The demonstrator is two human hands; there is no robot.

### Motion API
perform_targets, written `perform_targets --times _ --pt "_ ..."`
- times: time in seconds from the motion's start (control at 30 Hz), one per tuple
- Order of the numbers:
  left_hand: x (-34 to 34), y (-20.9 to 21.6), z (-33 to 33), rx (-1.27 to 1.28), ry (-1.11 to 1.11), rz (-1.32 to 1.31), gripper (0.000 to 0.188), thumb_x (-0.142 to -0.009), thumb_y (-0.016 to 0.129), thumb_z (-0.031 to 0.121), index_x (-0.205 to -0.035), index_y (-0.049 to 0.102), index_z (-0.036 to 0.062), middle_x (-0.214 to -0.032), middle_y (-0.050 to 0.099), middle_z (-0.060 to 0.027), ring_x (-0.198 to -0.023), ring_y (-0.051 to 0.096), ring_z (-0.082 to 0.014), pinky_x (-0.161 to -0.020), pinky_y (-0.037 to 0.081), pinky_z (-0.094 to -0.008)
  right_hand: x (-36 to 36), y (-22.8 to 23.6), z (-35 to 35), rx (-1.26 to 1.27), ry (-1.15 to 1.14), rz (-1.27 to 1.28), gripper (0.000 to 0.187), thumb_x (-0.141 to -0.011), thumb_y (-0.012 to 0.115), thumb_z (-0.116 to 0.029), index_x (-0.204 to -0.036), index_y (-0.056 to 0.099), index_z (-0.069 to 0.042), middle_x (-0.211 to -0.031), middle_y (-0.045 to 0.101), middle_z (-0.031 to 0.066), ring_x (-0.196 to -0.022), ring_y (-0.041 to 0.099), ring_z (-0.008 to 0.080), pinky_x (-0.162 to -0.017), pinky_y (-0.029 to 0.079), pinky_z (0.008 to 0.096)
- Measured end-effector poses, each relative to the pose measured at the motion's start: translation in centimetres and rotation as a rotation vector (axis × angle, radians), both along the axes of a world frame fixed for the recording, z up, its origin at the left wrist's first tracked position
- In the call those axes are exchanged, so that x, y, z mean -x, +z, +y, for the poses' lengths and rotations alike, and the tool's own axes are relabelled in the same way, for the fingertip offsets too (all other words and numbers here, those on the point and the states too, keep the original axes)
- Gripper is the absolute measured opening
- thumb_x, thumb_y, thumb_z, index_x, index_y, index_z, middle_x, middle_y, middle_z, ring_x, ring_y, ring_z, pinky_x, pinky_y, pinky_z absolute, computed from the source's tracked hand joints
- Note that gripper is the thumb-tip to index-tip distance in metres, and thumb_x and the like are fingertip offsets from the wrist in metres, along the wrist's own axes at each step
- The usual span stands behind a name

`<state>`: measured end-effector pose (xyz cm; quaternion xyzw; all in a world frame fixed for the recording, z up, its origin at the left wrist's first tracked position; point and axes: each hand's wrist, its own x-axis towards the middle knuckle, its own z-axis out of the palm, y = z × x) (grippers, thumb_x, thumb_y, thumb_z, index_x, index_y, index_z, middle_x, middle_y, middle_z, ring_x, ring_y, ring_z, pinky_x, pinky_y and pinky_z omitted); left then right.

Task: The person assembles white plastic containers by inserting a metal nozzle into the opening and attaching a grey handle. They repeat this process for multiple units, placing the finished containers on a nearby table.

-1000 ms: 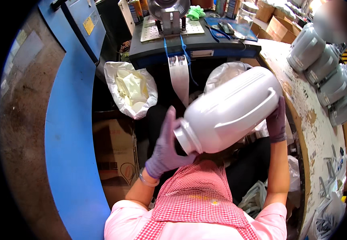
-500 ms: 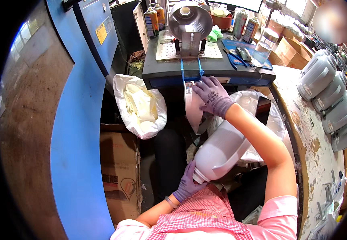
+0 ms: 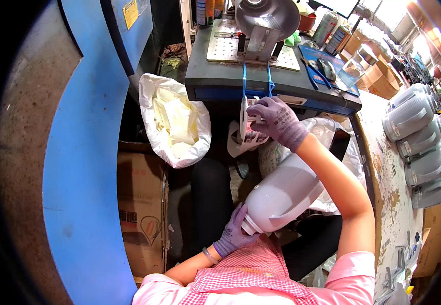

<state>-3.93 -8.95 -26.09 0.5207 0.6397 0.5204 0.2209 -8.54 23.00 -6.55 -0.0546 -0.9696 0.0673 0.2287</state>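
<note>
On my lap lies a pale grey plastic jug (image 3: 283, 192), tilted, with its neck toward me and its handle on the right side. My left hand (image 3: 232, 236), in a purple-grey glove, is closed around the neck. Ahead, a roll of printed labels (image 3: 250, 118) hangs from blue straps (image 3: 244, 84) below the desk edge, and a loop of its backing strip sags beneath. My right hand (image 3: 281, 122), gloved alike, has its fingers curled against the labels at the roll's right side. The exact pinch of the fingertips is partly hidden.
A white bag (image 3: 202, 137) of pale yellow paper stands left of the desk (image 3: 215, 84). A metal fixture (image 3: 266, 25) sits on the desk. Several grey jugs (image 3: 408, 119) line the worn bench (image 3: 383, 168) at right. A blue machine panel (image 3: 85, 178) borders my left.
My right hand has gone from lying spread on the label roll to curled fingers at its side. The label strip below has shifted into a loop. My view has also shifted.
</note>
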Motion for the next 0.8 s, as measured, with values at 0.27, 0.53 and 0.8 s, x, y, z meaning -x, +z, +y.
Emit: perform_targets --times 0.27,0.53,0.8 --pt "0.0 0.3 0.6 -0.019 0.006 0.017 0.112 -0.067 0.089 0.028 -0.153 0.023 0.002 -0.148 0.036 -0.0296 -0.133 0.043 -0.0469 -0.108 0.043 -0.0488 -0.8 -2.6 -2.6 -0.522 -0.164 -0.198 0.02 -0.082 0.064 -0.019 -0.099 0.072 -0.016 -0.115 0.067 0.0033 -0.107 0.063 0.0235 -0.09 0.053 0.0343" --pt "-0.2 -1.0 0.9 -0.049 -0.021 0.08 0.109 -0.066 0.09 0.025 -0.15 0.026 0.0002 -0.133 0.05 -0.0273 -0.118 0.055 -0.0437 -0.098 0.049 -0.0481 -15.0 5.2 -13.5 0.784 0.153 -0.067 0.013 -0.084 0.075 -0.02 -0.09 0.069 -0.01 -0.093 0.065 0.0092 -0.087 0.067 0.0245 -0.082 0.054 0.0341" --pt "-1.2 1.3 0.8 -0.041 -0.008 0.03 0.115 -0.069 0.088 0.022 -0.153 0.014 -0.0029 -0.132 0.055 -0.0272 -0.116 0.062 -0.0372 -0.095 0.051 -0.0427 -27.5 -2.3 -6.5 1.542 -0.591 0.97 0.015 -0.097 0.068 -0.02 -0.099 0.067 -0.005 -0.082 0.066 0.0009 -0.066 0.059 0.0061 -0.057 0.047 0.0188"
